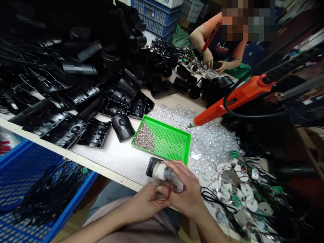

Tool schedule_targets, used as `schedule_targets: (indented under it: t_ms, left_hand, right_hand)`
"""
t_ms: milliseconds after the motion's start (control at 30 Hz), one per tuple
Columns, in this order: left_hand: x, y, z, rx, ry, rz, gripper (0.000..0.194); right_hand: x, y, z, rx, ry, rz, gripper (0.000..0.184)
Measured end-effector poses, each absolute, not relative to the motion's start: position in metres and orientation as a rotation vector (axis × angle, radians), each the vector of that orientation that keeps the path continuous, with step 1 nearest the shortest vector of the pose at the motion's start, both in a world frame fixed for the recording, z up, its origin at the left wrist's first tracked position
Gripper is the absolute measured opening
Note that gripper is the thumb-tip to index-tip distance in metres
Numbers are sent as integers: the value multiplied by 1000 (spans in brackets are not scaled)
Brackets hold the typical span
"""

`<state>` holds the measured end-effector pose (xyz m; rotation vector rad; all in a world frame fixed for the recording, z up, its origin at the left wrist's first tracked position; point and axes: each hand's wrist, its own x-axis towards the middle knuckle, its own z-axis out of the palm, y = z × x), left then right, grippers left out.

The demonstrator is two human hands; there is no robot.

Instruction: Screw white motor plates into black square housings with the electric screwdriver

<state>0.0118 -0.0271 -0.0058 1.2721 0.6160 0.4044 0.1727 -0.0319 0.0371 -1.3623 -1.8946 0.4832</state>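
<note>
My right hand [186, 189] is wrapped around a small motor unit [162, 171], with a white collar, a greyish cylinder and clear plastic about it. A black square piece [152, 166] sits at the unit's far left end, over the table edge. Close beneath it, my left hand [152, 200] is closed against the unit's lower end, its fingertips partly hidden. Red wires [162, 194] loop between the two hands. Just beyond them lies a green perforated tray [174, 155] with a heap of small screws [145, 138] in its left part.
An orange electric screwdriver [227, 101] hangs with its tip above the tray's right corner. Clear plastic discs [215, 145] and wired boards [243, 189] spread rightward. Black shell halves [96, 131] cover the left. A blue crate [73, 199] holds cables. Across the table, a person [217, 44] handles parts.
</note>
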Motion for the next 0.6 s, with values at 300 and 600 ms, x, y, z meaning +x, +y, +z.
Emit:
schedule_targets:
  t_ms: [300,600]
  left_hand:
    - [-6,-16,-4,1903,960,64,29]
    - [-6,-10,-11,2147,1123,-195,32]
  right_hand:
    - [197,-44,-3,-1628,-2096,377,44]
    - [171,-37,-12,-1723,-2271,161,43]
